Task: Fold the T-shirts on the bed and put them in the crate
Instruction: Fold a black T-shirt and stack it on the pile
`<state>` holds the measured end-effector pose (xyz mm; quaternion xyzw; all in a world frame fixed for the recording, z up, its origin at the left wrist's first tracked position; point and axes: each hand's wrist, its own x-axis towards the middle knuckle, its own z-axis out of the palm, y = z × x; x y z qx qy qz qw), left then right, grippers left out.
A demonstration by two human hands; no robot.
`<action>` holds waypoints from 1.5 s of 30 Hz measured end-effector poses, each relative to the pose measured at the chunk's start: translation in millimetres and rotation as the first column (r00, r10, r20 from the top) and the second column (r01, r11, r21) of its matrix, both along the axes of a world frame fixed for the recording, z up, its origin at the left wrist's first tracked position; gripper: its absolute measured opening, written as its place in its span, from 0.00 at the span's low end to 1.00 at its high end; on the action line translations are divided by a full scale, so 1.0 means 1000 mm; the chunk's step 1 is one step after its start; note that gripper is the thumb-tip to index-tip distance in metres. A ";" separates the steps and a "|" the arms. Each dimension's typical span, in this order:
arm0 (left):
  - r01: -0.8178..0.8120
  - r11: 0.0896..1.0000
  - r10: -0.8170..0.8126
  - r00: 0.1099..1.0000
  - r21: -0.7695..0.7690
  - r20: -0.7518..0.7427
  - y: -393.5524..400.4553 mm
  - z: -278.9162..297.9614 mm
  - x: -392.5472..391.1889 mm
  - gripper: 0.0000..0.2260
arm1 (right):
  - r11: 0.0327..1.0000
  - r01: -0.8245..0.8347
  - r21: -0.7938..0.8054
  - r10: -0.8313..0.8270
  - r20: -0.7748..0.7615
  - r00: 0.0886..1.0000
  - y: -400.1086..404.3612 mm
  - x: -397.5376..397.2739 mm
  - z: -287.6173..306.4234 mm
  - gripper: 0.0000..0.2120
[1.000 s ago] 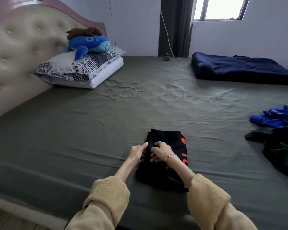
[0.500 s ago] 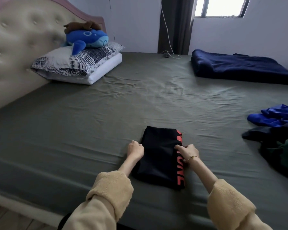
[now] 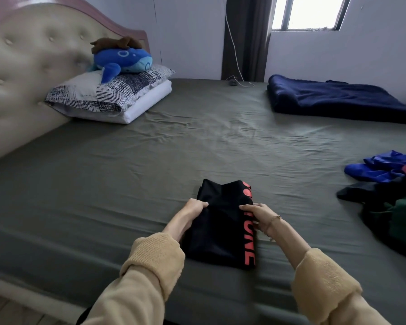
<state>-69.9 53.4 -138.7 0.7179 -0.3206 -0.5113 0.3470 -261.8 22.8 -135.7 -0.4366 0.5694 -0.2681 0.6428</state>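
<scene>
Black tee (image 3: 218, 233) with red lettering down its right edge sits near the front edge of the bed (image 3: 150, 174), already down to a narrow folded strip. Far end looks slightly lifted or rumpled, so I'd say the last fold is mid-way, not finished.

Grips:
- left hand (image 3: 193, 207): fingers curled over the tee's left edge, about halfway up, pinching cloth.
- right hand (image 3: 258, 213): fingers curled over the right edge at the lettering, also holding cloth. Bracelet on that wrist.

Both hands sit roughly level with each other across the strip; my read is they're set to bring one half over the other.

Progress, as a judgement:
- this tee: mostly folded, one fold likely left, then the carry.
- pile (image 3: 389, 198) of loose garments at the right edge of the bed, well apart from the tee: blue, dark, green and a bit of red. All unfolded. Can't count them, and can't tell whether all are T-shirts.
- crate: not in view, so can't tell what's already in it.

So early-to-middle at best; most of the work is left.

Other stuff on the bed, not part of the job: pillows (image 3: 108, 97) by the headboard with a blue plush (image 3: 124, 59) on top, navy blanket (image 3: 338, 99) at the far right.
</scene>
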 end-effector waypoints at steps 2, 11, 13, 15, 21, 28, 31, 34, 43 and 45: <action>0.030 0.999 -0.031 0.997 -0.017 -0.071 0.000 0.007 0.004 0.14 | 1.000 -0.009 -0.024 0.011 0.069 0.998 -0.002 0.000 0.007 0.05; -0.012 0.910 -0.041 0.992 -0.415 -0.117 -0.022 0.074 0.012 0.13 | 0.942 0.079 -0.325 0.010 0.263 0.965 -0.022 -0.001 0.082 0.16; -0.022 0.870 -0.025 0.996 -0.493 -0.089 -0.028 0.087 0.012 0.13 | 0.912 0.095 -0.399 0.011 0.255 0.967 -0.026 -0.003 0.099 0.17; -0.021 0.825 -0.002 0.999 -0.564 -0.040 -0.033 0.092 0.009 0.13 | 0.850 0.079 -0.520 0.018 0.178 0.984 -0.032 -0.007 0.104 0.17; 0.043 0.871 0.088 0.967 -0.490 0.241 -0.019 0.030 0.008 0.21 | 0.724 -0.223 -0.652 0.112 -0.209 0.972 -0.018 -0.028 0.055 0.20; 0.213 0.950 -0.105 0.907 -0.229 0.407 0.019 -0.037 0.019 0.16 | 0.742 -0.438 -0.508 0.182 -0.475 0.861 0.005 -0.056 -0.017 0.31; 0.124 0.971 -0.051 0.941 -0.202 0.336 0.017 -0.027 0.019 0.14 | 0.860 -0.138 -0.491 -0.040 -0.335 0.942 0.007 -0.056 -0.022 0.22; 0.057 0.994 -0.027 0.951 -0.090 0.308 0.013 -0.013 0.008 0.09 | 0.949 0.180 -0.258 -0.227 -0.166 0.960 0.005 -0.048 -0.026 0.06; 0.315 0.933 -0.359 0.858 0.176 0.367 0.016 -0.014 -0.006 0.26 | 0.999 0.029 -0.014 -0.032 -0.244 0.969 -0.004 -0.027 -0.025 0.14; 0.327 0.929 -0.370 0.848 0.175 0.380 0.015 -0.016 -0.001 0.25 | 0.998 0.050 0.024 -0.045 -0.158 0.986 -0.005 -0.023 -0.021 0.19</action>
